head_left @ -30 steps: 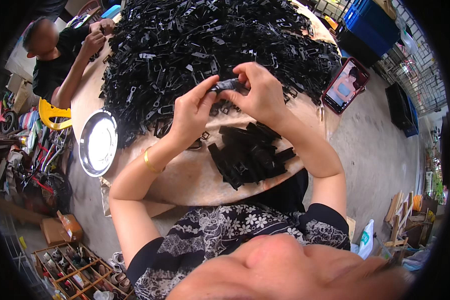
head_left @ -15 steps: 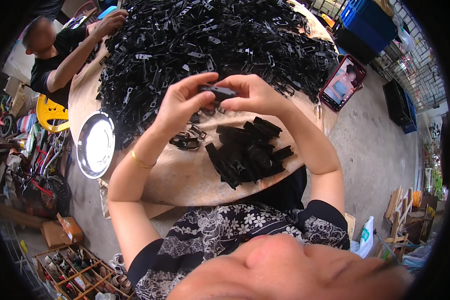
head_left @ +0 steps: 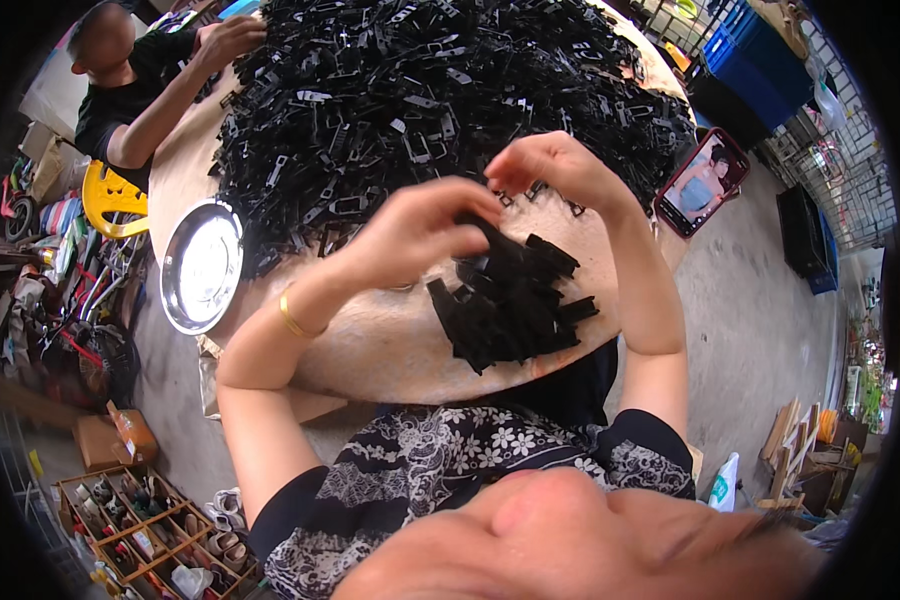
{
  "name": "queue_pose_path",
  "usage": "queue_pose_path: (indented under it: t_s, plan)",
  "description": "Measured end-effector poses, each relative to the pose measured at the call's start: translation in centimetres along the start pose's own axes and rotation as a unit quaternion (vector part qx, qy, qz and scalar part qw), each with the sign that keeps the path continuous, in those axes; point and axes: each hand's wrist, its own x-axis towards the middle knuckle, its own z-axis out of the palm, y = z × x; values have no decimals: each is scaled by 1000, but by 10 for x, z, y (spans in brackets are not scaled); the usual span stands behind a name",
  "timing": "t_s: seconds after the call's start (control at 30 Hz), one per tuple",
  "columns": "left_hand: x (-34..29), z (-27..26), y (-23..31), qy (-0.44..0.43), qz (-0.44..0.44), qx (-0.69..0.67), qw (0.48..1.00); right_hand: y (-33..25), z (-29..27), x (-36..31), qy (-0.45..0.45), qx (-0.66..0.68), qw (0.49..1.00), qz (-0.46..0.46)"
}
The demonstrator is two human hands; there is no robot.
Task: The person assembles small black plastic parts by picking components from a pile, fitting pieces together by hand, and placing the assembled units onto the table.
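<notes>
Left hand (head_left: pixel 395 240) and right hand (head_left: pixel 580 175) are parting since the earlier frame, over a pale tabletop (head_left: pixel 370 340) above grey floor (head_left: pixel 735 320). The small pile of black parts (head_left: pixel 515 315) is lying at the blurred left fingers (head_left: pixel 470 202), perhaps grasping one; the right fingers (head_left: pixel 510 163) are curling, their hold unclear. A large heap (head_left: pixel 400 100), plate (head_left: pixel 205 265) and phone (head_left: pixel 703 190) are surrounding them.

Grey floor (head_left: pixel 730 340) spreads beneath a yellow chair (head_left: pixel 99 195), wooden shoe rack (head_left: pixel 148 523) and pale wall grille (head_left: pixel 850 165).
</notes>
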Motion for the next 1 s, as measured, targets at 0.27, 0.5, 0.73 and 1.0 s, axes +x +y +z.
queue_pose_path:
  t_s: [0.27,0.5,0.73,1.0]
  plan:
    - [-2,7,5,-194,35,183,963,9,29,-4,30,-500,864,-53]
    - [3,-76,-7,192,20,556,809,-3,32,3,80,-359,927,-71]
    - [-4,-92,-11,179,-130,638,738,-2,38,5,133,-133,976,-108]
    - [8,-82,-36,192,30,560,805,-2,38,7,159,-72,980,-91]
